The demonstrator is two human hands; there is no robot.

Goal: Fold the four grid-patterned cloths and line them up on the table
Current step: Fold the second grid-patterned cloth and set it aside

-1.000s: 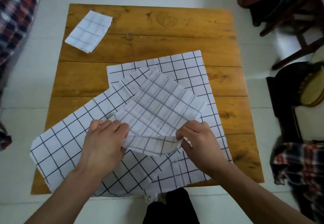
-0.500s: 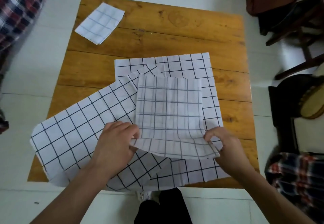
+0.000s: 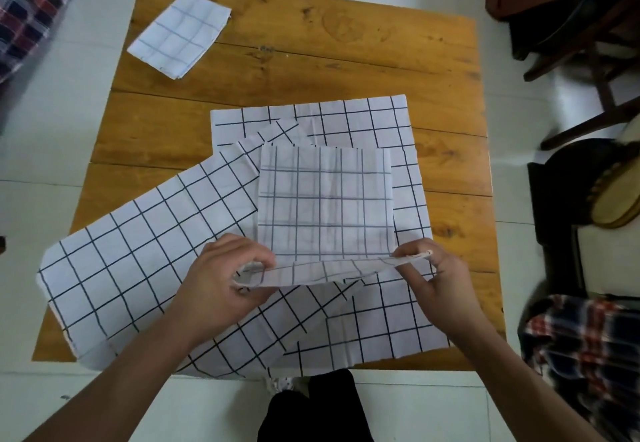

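Observation:
A half-folded grid cloth (image 3: pixel 325 206) lies squared up over two spread cloths at the table's middle. My left hand (image 3: pixel 221 282) pinches its near left corner and my right hand (image 3: pixel 436 282) pinches its near right corner, lifting the near edge slightly. Under it, one spread grid cloth (image 3: pixel 138 268) slants off toward the near left corner of the table. Another spread grid cloth (image 3: pixel 391 324) lies straight on the right. A small folded grid cloth (image 3: pixel 178 35) rests at the far left of the wooden table (image 3: pixel 346 61).
Dark wooden chairs (image 3: pixel 588 61) with clothing stand to the right of the table. Plaid fabric (image 3: pixel 585 344) hangs at the near right, more plaid fabric (image 3: pixel 27 2) at the far left. My dark-clothed legs (image 3: pixel 311 407) are at the table's near edge.
The held cloth has turned from slanted to square with the table and been stretched flat. My hands have moved apart to its near corners.

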